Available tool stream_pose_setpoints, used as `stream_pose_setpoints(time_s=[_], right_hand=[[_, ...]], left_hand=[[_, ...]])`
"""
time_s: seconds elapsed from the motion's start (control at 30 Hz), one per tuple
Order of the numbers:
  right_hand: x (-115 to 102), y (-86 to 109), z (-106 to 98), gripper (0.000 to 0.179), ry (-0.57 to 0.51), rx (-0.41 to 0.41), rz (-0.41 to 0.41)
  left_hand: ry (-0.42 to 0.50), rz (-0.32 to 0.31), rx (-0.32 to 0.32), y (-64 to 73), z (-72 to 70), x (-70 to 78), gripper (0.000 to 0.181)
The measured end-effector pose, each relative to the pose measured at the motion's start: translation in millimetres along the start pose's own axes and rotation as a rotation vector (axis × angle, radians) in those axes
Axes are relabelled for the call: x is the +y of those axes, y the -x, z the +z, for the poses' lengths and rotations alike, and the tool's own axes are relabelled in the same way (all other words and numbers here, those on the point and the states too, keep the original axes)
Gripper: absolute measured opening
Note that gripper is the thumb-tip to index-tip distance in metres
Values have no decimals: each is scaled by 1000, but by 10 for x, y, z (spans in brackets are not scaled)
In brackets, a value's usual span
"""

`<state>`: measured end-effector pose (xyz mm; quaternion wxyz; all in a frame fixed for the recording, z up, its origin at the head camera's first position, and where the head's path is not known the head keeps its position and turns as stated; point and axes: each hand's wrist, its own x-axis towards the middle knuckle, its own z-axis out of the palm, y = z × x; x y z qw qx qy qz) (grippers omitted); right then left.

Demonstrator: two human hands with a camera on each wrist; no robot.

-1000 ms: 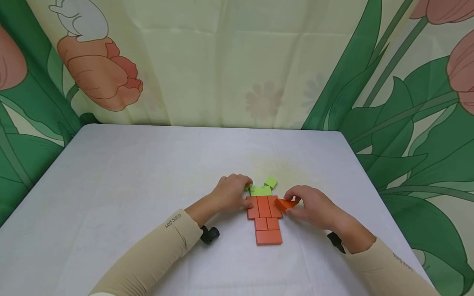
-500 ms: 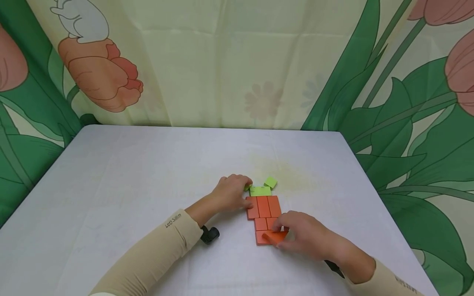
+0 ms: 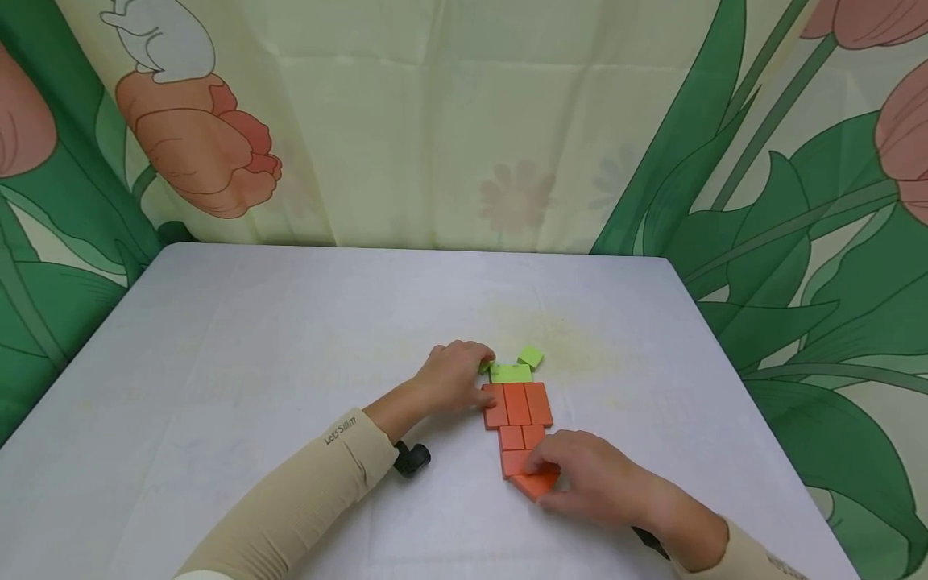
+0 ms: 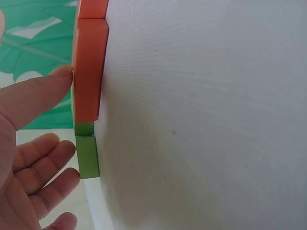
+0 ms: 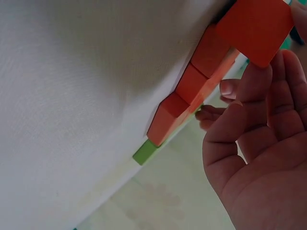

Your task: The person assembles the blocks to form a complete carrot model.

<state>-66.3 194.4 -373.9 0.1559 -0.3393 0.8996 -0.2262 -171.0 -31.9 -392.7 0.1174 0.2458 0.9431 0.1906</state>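
Flat orange blocks lie on the white table in a joined figure. Three upright blocks [image 3: 518, 404] form its wide part, with two small squares [image 3: 511, 437] and a wider orange block [image 3: 513, 462] nearer me. Beyond them are a green rectangular block [image 3: 511, 374] and a tilted small green block [image 3: 531, 358]. My left hand [image 3: 451, 379] touches the left upright orange block with its thumb, its relaxed fingertips against another green block [image 4: 88, 157]. My right hand [image 3: 609, 482] pinches an orange triangular block [image 3: 535, 485] at the figure's near end. Whether it lies flat is unclear.
The white-covered table [image 3: 254, 338] stretches away on both sides of the blocks. A printed curtain [image 3: 377, 145] hangs behind its far edge. A black wrist camera [image 3: 412, 460] sits under my left wrist.
My right hand has carried the orange triangular block from the right side of the wide part toward me, to the figure's near end. My left hand has stayed in place.
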Motion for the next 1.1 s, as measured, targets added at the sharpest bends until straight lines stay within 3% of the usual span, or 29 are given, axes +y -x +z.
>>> stream_pose_setpoints(time_s=[0.5,0.73,0.87,1.1], right_hand=[[-25,-38,42,25,18,-2,-5],[-38,-54,-73,40,-16,-1,102],[30,-89,-246,50,-31,76,164],[279,-169,-373,41,73,274,199]], left_hand=[[-4,-10,3,10,7,13,63],[-1,-26,-2,15,3,1,65],[20,-22,13,20,0,-24,64],[97,-23,106,190,-61,-165,71]])
